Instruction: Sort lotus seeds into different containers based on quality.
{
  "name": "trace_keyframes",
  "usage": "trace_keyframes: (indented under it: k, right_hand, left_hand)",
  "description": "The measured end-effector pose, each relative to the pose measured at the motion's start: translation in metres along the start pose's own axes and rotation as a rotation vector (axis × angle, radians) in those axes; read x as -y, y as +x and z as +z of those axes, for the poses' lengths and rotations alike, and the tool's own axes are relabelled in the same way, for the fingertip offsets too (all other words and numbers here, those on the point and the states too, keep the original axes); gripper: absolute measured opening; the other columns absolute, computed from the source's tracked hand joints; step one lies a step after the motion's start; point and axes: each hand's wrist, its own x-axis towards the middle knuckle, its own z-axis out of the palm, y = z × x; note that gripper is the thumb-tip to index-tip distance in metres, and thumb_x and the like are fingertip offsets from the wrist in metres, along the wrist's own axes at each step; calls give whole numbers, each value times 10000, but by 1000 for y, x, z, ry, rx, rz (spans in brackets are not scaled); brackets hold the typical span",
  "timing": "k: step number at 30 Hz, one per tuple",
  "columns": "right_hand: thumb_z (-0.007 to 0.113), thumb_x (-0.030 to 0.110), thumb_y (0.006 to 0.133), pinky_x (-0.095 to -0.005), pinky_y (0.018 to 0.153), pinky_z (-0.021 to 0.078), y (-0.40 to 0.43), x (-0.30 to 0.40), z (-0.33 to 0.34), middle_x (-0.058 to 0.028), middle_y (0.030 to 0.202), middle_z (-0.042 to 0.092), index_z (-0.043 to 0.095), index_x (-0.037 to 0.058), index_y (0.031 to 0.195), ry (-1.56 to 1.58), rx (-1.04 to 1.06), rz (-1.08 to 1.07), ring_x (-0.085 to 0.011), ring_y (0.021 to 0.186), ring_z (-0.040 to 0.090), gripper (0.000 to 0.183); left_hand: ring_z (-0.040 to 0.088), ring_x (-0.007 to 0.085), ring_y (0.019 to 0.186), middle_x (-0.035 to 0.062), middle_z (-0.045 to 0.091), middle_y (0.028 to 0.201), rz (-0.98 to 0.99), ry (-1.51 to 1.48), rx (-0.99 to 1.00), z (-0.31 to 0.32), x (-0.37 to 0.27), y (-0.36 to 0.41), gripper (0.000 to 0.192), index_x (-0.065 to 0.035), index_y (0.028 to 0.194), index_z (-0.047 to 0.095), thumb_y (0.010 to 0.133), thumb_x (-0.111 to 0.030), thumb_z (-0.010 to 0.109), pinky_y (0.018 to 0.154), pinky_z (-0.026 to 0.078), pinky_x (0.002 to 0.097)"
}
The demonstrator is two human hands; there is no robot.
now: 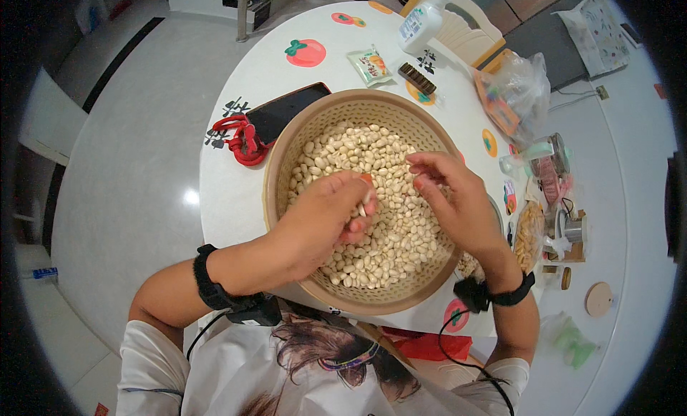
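A brown plastic colander basket (451, 142) with slotted walls stands in front of me. Pale, oval beans or nuts (354, 147) cover its floor. My left hand (333, 212) is over the left half of the basket, its fingers curled around at least one or two of the pale pieces. Over the right side hovers my right hand (456, 201), thumb and fingers apart, with nothing visible between them. A partly hidden bowl (496, 206) sits under my right forearm, with small pale bits (468, 265) showing beside the wrist.
Left of the basket lies a smartphone (287, 112) with a red cord (247, 145). Beyond the basket are a snack packet (370, 66), a dark ridged bar (417, 79) and a white pump bottle (424, 24). Bagged items (528, 233) line the right side of the round table (231, 201).
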Motion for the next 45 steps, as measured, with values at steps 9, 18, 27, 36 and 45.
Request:
trace_keyframes:
  k: [9, 18, 27, 36, 45]
  right_hand:
    - [639, 71, 758, -393, 772, 442, 7, -21, 21, -156, 858, 561, 538, 14, 981, -120, 337, -173, -330, 859, 554, 251]
    - [633, 56, 772, -275, 620, 447, -5, -13, 10, -76, 755, 572, 560, 17, 896, -10, 418, 97, -146, 695, 554, 149]
    - [625, 64, 804, -234, 623, 432, -21, 11, -4, -33, 828, 562, 590, 28, 951, 209, 185, 101, -86, 709, 522, 156]
    - [652, 77, 778, -274, 637, 463, -20, 30, 5, -81, 839, 582, 602, 35, 925, 17, 144, -19, -170, 711, 577, 160]
    - [655, 110, 767, -321, 648, 469, -22, 27, 8, -87, 805, 588, 612, 40, 895, -215, -14, -285, -245, 741, 573, 152]
  left_hand:
    - [376, 48, 605, -21, 437, 765, 150, -134, -131, 5, -4, -3, 174, -87, 841, 465, 943, -218, 414, 521, 312, 180]
    - [384, 46, 612, -40, 429, 752, -2, 1, -100, 6, -2, -2, 204, -91, 905, 514, 949, -266, 421, 512, 313, 187]
    - [409, 50, 579, -18, 466, 763, -117, 240, -14, 7, 5, 1, 242, -70, 954, 537, 958, -289, 432, 503, 347, 197]
    - [396, 36, 563, -53, 470, 674, -15, 229, 81, 5, 4, -1, 190, -84, 938, 533, 910, -271, 549, 480, 306, 177]
    - [416, 22, 558, -18, 555, 739, 30, 211, 4, 8, 3, -3, 183, -42, 934, 570, 911, -222, 546, 481, 343, 173]
